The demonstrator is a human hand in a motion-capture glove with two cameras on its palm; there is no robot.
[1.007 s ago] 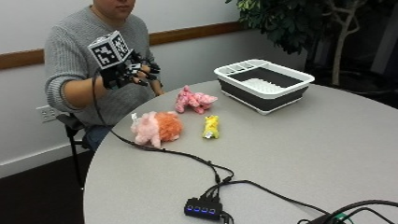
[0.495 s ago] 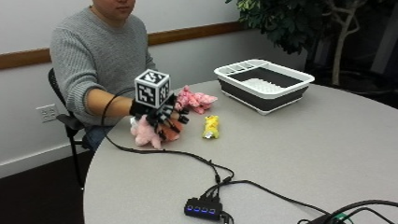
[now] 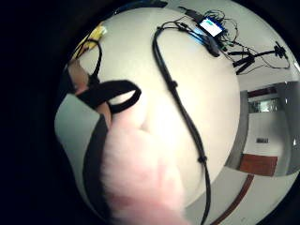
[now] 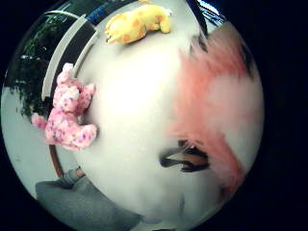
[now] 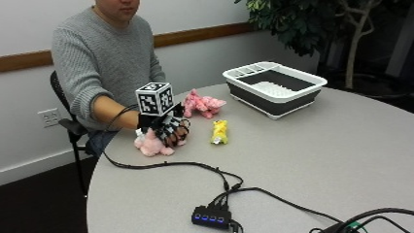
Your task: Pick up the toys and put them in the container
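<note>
A fluffy pink and orange toy (image 5: pixel 148 144) lies near the table edge in front of the person. My gloved right hand (image 5: pixel 169 131) sits on top of it, fingers curled down over its fur, hiding most of it. Its fur (image 3: pixel 140 178) fills the little finger side palm view and shows in the thumb side view (image 4: pixel 216 110). A pink spotted toy (image 5: pixel 202 103) (image 4: pixel 67 115) lies just beyond the hand. A yellow toy (image 5: pixel 220 132) (image 4: pixel 137 21) lies to its right. The white and grey container (image 5: pixel 275 87) stands further back right, holding no toys.
A black cable (image 5: pixel 181 165) (image 3: pixel 183 108) runs from the hand across the table to a hub with blue lights (image 5: pixel 210 215). More cables lie at the near right edge (image 5: pixel 362 218). A plant stands behind the container.
My hand has come down from chest height, moved out over the table and settled on the fluffy pink toy, closing its fingers over it.
</note>
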